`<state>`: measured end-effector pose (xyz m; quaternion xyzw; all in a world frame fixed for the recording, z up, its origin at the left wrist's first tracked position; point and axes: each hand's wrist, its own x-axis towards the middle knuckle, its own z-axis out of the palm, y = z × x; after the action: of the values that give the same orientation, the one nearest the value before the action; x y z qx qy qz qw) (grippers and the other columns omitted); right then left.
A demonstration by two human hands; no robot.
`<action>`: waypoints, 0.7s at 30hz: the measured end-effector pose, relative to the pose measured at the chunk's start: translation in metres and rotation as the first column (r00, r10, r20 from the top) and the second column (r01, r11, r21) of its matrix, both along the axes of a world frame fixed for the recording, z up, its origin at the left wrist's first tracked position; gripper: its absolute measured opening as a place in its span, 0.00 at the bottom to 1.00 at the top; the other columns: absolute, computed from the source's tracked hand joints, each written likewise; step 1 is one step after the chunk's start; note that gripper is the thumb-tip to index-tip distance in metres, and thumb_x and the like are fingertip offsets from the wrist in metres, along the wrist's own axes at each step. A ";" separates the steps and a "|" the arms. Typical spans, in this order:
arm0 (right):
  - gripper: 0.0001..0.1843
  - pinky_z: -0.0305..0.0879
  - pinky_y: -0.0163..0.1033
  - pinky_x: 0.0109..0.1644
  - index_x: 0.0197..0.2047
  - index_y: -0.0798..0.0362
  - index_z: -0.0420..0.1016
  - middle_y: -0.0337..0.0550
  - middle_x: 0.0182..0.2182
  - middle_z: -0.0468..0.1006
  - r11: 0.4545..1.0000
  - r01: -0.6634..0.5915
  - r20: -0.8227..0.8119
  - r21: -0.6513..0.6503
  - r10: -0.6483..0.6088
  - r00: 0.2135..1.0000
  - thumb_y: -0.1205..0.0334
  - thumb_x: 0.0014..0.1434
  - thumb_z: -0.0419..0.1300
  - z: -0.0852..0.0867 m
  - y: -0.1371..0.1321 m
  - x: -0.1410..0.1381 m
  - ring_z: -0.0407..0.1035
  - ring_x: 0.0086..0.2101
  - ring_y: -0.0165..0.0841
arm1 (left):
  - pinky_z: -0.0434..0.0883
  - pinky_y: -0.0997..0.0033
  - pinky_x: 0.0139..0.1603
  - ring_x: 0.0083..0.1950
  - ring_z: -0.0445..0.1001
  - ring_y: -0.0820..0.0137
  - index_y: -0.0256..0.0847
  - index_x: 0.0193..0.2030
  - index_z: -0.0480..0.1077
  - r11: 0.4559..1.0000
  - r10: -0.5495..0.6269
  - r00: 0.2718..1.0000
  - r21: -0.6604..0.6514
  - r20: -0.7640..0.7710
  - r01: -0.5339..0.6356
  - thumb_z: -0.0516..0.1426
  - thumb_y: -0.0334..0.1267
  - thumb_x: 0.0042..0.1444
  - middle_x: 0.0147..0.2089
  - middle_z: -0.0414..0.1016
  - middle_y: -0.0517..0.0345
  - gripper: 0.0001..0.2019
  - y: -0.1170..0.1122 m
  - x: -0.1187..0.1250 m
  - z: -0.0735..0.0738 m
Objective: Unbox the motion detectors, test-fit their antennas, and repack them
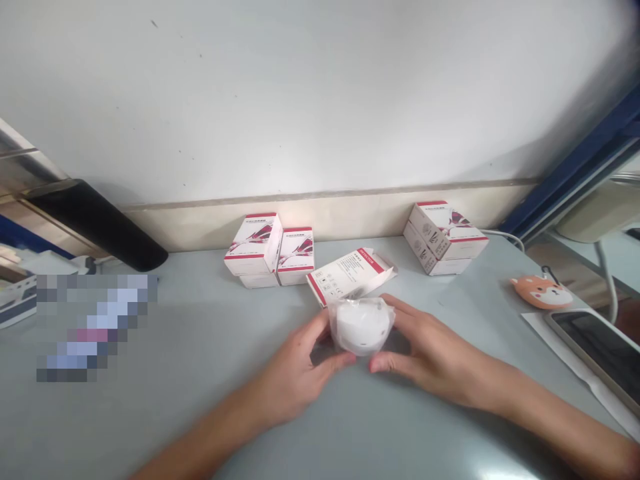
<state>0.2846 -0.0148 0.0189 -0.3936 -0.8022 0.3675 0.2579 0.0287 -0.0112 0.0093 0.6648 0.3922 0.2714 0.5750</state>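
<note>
Between my two hands is a rounded white detector wrapped in a clear plastic bag. My left hand grips its left side, with the thumb at its lower edge. On the other side, my right hand has its fingers behind the detector and its thumb near the lower right edge. Just beyond them lies a white and red carton printed "DETECTOR", with an end flap sticking out at its right. The detector hides part of the carton's near edge.
White and red boxes stand by the wall: a left stack, a box beside it, and a right stack. At right are an orange animal-face pouch and a phone on white paper. A black object leans at left.
</note>
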 end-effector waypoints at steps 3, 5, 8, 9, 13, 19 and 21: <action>0.23 0.71 0.48 0.58 0.63 0.41 0.70 0.46 0.59 0.77 0.999 0.044 0.010 0.001 -0.044 0.999 0.55 0.67 0.67 0.001 -0.001 0.000 0.73 0.55 0.45 | 0.72 0.57 0.64 0.63 0.77 0.55 0.47 0.65 0.71 0.999 0.012 0.999 -0.035 -0.029 -0.013 0.64 0.48 0.66 0.64 0.79 0.50 0.23 0.000 0.002 -0.002; 0.20 0.71 0.49 0.59 0.62 0.42 0.72 0.47 0.57 0.78 1.000 0.020 0.050 0.024 -0.021 0.999 0.55 0.68 0.66 -0.002 -0.001 -0.002 0.73 0.55 0.46 | 0.71 0.57 0.65 0.64 0.76 0.55 0.48 0.66 0.70 0.999 0.044 0.999 -0.007 -0.021 -0.044 0.67 0.46 0.63 0.63 0.79 0.51 0.26 -0.002 0.002 -0.003; 0.17 0.72 0.52 0.56 0.56 0.44 0.76 0.48 0.52 0.79 0.998 -0.017 0.106 0.059 0.011 0.994 0.51 0.65 0.68 -0.009 -0.003 -0.007 0.74 0.51 0.48 | 0.68 0.57 0.68 0.68 0.72 0.54 0.50 0.66 0.69 0.997 0.071 0.997 0.042 0.008 -0.072 0.70 0.44 0.60 0.64 0.77 0.53 0.29 -0.005 0.002 -0.002; 0.17 0.73 0.53 0.55 0.53 0.45 0.77 0.49 0.50 0.79 0.997 -0.015 0.123 0.072 0.006 0.992 0.51 0.64 0.69 -0.012 -0.004 -0.009 0.74 0.50 0.49 | 0.68 0.56 0.68 0.68 0.71 0.54 0.49 0.65 0.70 0.996 0.077 0.997 0.044 0.007 -0.077 0.70 0.44 0.59 0.64 0.77 0.53 0.28 -0.006 0.002 -0.001; 0.11 0.72 0.54 0.55 0.49 0.46 0.78 0.49 0.47 0.79 0.997 0.035 0.099 0.063 -0.041 0.994 0.54 0.64 0.68 -0.015 -0.009 -0.016 0.73 0.48 0.47 | 0.69 0.53 0.68 0.65 0.74 0.51 0.45 0.58 0.74 0.990 0.137 0.990 0.019 0.028 -0.138 0.71 0.46 0.56 0.60 0.80 0.51 0.25 -0.007 0.003 0.001; 0.17 0.72 0.41 0.54 0.60 0.45 0.73 0.41 0.47 0.81 0.968 0.038 -0.191 -0.250 -0.087 0.978 0.52 0.72 0.61 0.006 -0.014 -0.016 0.75 0.47 0.38 | 0.76 0.52 0.60 0.62 0.77 0.49 0.42 0.59 0.71 0.922 0.348 0.873 -0.292 0.341 -0.253 0.71 0.47 0.58 0.58 0.81 0.45 0.26 -0.002 0.001 0.011; 0.16 0.71 0.40 0.53 0.61 0.45 0.73 0.41 0.46 0.81 0.965 0.098 -0.228 -0.243 -0.155 0.961 0.52 0.73 0.59 0.009 -0.013 -0.015 0.74 0.47 0.37 | 0.76 0.51 0.59 0.64 0.76 0.48 0.43 0.61 0.69 0.901 0.388 0.824 -0.358 0.413 -0.245 0.69 0.44 0.61 0.61 0.79 0.46 0.25 0.001 0.000 0.014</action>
<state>0.2699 -0.0278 0.0275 -0.4231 -0.6895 0.4859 0.3307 0.0292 -0.0099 0.0237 0.4111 0.3804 0.4579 0.6904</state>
